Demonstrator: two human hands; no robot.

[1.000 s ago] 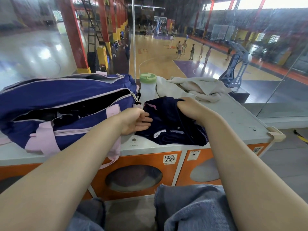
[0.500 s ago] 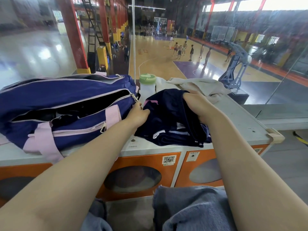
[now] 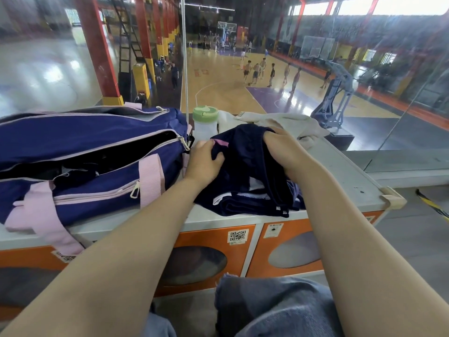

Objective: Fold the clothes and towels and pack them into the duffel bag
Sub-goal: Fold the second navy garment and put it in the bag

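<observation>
2 hands, left hand point(image 3: 202, 161) and right hand point(image 3: 283, 152), grip the navy garment point(image 3: 247, 181) above a QR sticker point(image 3: 237, 235), text unreadable.

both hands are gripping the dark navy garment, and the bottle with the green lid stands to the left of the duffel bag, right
Not quite. In the head view the bottle with the green lid stands to the right of the duffel bag, between the bag and the cream towel. The rest holds: the left hand and right hand both grip the dark navy garment.

both hands point(image 3: 283, 152) gripping navy garment point(image 3: 245, 176) (bunched), open duffel bag point(image 3: 80, 142)
</observation>
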